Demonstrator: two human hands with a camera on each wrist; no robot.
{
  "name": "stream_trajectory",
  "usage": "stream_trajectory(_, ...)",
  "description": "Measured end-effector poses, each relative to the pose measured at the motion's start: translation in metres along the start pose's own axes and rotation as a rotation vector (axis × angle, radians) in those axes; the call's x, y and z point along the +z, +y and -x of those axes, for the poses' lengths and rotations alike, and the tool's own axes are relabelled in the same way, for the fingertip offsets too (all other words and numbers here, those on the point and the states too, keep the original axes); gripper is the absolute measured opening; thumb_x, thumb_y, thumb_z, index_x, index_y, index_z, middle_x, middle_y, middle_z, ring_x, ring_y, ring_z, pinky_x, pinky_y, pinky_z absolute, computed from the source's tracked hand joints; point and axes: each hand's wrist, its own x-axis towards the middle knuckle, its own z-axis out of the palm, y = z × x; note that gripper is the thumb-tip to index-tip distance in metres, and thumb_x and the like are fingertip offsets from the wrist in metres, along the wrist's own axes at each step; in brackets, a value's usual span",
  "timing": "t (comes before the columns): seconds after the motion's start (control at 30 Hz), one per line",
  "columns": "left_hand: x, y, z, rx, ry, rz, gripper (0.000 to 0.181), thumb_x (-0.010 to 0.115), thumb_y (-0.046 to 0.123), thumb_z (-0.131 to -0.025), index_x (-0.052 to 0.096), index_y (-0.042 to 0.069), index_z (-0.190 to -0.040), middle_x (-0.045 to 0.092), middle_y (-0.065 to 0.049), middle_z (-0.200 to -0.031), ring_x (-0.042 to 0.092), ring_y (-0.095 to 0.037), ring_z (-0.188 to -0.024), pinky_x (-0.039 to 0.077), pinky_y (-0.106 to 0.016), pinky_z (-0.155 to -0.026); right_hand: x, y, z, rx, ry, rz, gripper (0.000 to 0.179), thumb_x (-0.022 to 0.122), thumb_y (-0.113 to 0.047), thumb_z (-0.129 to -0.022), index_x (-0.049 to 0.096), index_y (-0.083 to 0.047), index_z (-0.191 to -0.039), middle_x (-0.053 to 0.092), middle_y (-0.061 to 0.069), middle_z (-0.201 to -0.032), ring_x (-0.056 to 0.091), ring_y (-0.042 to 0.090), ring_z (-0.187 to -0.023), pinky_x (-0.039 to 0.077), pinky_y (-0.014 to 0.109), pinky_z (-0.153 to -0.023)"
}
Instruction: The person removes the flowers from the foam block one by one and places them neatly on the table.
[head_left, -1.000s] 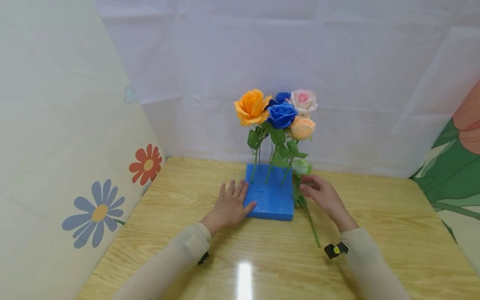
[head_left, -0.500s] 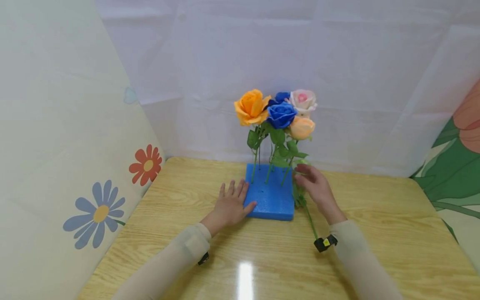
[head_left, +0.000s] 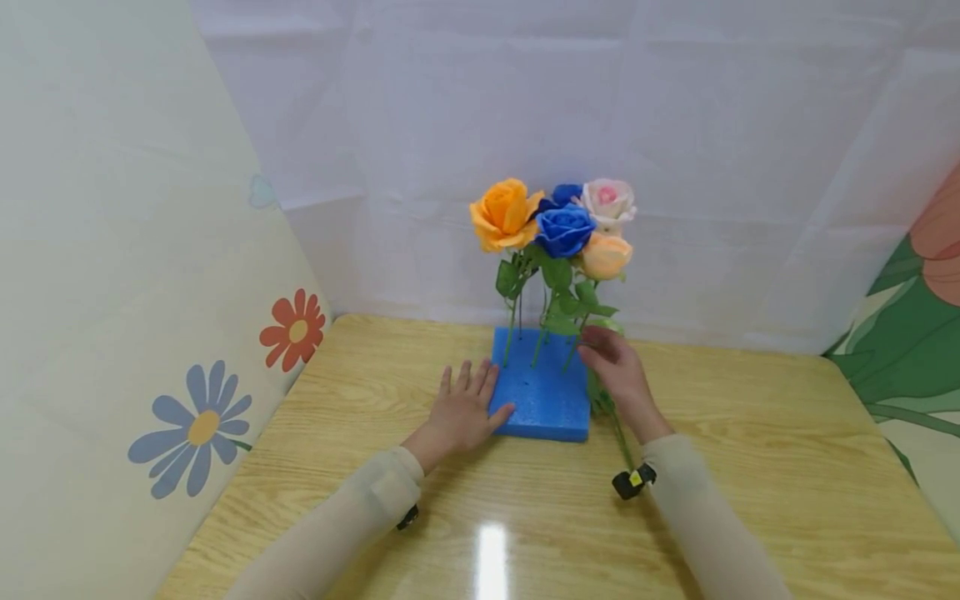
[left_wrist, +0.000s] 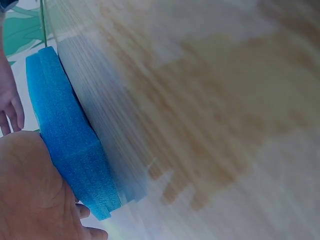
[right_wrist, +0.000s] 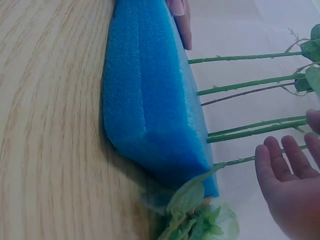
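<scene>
A blue foam block sits on the table with several artificial roses upright in it. My left hand rests on its left edge, fingers spread. My right hand is raised at the block's right side, near the green stem of the peach rose; in the right wrist view its fingers are loosely bent beside the stems, holding nothing. Beneath this hand a pale green-white rose lies along the block's right side, partly hidden by the hand in the head view.
Also standing in the block are an orange rose, a blue rose with another blue one behind, and a pink-white rose. A white cloth hangs behind the wooden table. Printed flowers mark the side walls.
My right hand has moved left, from over the lying green-white rose to beside the peach rose's stem. My left hand and the block have stayed put.
</scene>
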Motion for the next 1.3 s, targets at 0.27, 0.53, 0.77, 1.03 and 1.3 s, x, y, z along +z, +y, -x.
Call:
stream_trajectory(0.27, -0.006, 0.003, 0.005, -0.001, 0.001, -0.012, 0.081, 0.021, 0.065, -0.105, 0.014, 0.009, -0.164, 0.012, -0.012, -0.170, 0.011, -0.043, -0.154, 0.006, -0.063, -0.121, 0.008, 0.001, -0.001, 0.012, 0.029, -0.004, 0.047, 0.065, -0.009, -0.099, 0.051, 0.003, -0.142, 0.058, 0.025, -0.136, 0.059, 0.021, -0.117, 0.049, 0.023, -0.096)
stream_trajectory(0.53, -0.003, 0.002, 0.003, -0.006, 0.003, -0.008, 0.081, 0.023, 0.065, -0.105, 0.014, 0.009, -0.164, 0.012, -0.012, -0.170, 0.011, -0.043, -0.154, 0.005, -0.064, -0.121, 0.014, 0.006, -0.003, 0.001, 0.056, -0.069, 0.040, 0.063, -0.004, -0.099, 0.053, 0.005, -0.136, 0.062, 0.028, -0.130, 0.065, 0.008, -0.103, 0.053, 0.024, -0.093)
stream_trajectory(0.77, -0.001, 0.000, 0.001, -0.003, -0.002, -0.004, 0.082, 0.020, 0.066, -0.104, 0.011, 0.011, -0.164, 0.009, -0.010, -0.170, 0.010, -0.042, -0.154, 0.005, -0.065, -0.120, 0.016, 0.006, -0.005, 0.021, 0.093, -0.089, 0.034, 0.063, -0.002, -0.098, 0.056, 0.005, -0.131, 0.068, 0.021, -0.120, 0.067, 0.008, -0.099, 0.055, 0.030, -0.093)
stream_trajectory(1.03, -0.002, 0.000, 0.001, 0.000, -0.010, 0.005, 0.082, 0.020, 0.066, -0.104, 0.011, 0.010, -0.164, 0.010, -0.011, -0.170, 0.009, -0.042, -0.155, 0.004, -0.064, -0.121, 0.015, 0.005, -0.007, 0.018, 0.094, -0.074, 0.030, 0.062, -0.001, -0.098, 0.058, 0.005, -0.127, 0.070, 0.013, -0.113, 0.067, 0.008, -0.097, 0.055, 0.037, -0.096)
stream_trajectory(1.3, 0.003, 0.001, -0.002, -0.007, -0.003, -0.018, 0.082, 0.018, 0.067, -0.104, 0.009, 0.011, -0.164, 0.009, -0.011, -0.170, 0.009, -0.042, -0.155, 0.003, -0.063, -0.121, 0.010, -0.002, -0.006, -0.045, 0.086, -0.090, 0.022, 0.062, 0.002, -0.097, 0.058, 0.007, -0.119, 0.069, 0.015, -0.109, 0.069, 0.021, -0.101, 0.055, 0.042, -0.096)
